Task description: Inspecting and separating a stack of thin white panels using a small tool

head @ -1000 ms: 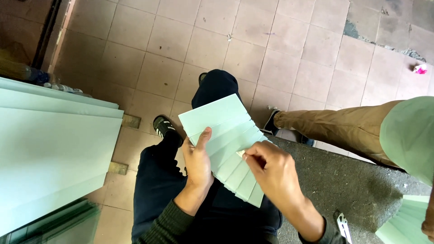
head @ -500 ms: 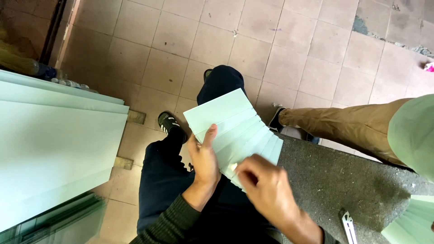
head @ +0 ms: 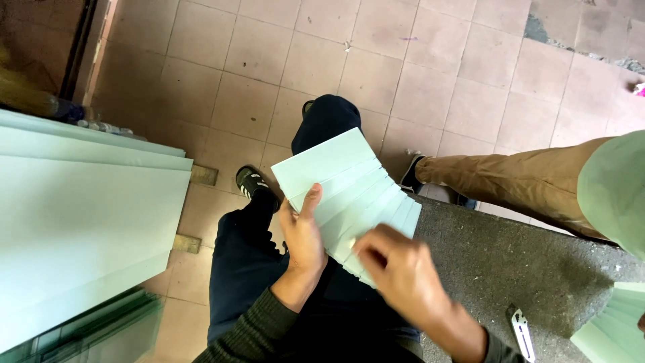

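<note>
Your left hand point(head: 304, 232) is closed on a fan of pale green sheets point(head: 349, 191), thumb pressed up along the face of the top sheet and the other fingers hidden behind the stack. The sheets spread out above and to the right of that hand, stepped one behind another, over your dark trousers point(head: 245, 269).

Your right hand point(head: 396, 269) lies just right of the left, at the lower edge of the fan. It is blurred; its fingers are curled against the bottom sheets, but you cannot tell whether they pinch one or only touch it.

Below and to the right of your right hand a small white tool point(head: 521, 333) lies on the grey concrete ledge point(head: 510, 262), well apart from the fan. Farther right, at the frame's lower corner, a second fan of green sheets point(head: 615, 326) shows, beside another person's tan trouser leg point(head: 524, 181), which stretches along the ledge's far edge.

Far to the left of your left hand a large stack of the same green boards point(head: 80, 228) rests on wooden blocks point(head: 191, 208) on the tiled floor point(head: 430, 60). Your shoe point(head: 252, 181) sits on the tiles just above the left hand.
</note>
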